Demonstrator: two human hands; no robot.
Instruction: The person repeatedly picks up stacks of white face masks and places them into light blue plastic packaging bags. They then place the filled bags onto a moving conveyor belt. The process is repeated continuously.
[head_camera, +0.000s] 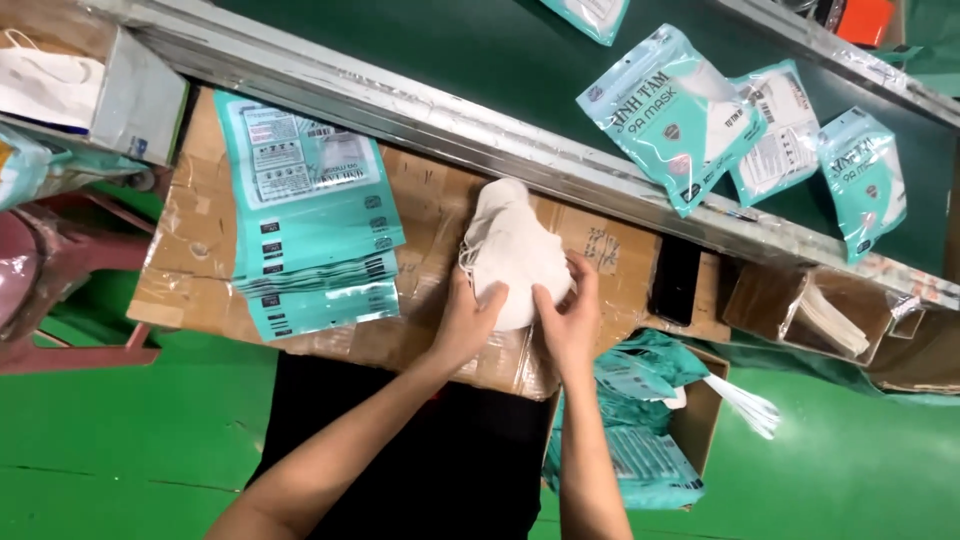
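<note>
The person's left hand (468, 318) and right hand (570, 312) both held a small stack of white masks (515, 250). The fingers of each hand were curled around the near end of the stack, one hand on each side. The stack lay on a flat piece of brown cardboard (200, 230) that covered the work top, just below a long metal rail (420, 115). To the left of the hands sat a neat pile of empty teal pouches (310, 230), close by but not touching the masks. Past the rail ran a dark green belt (480, 50), and on it lay a few filled teal packs (675, 110). A black phone (676, 280) rested on the cardboard to the right of the hands.
</note>
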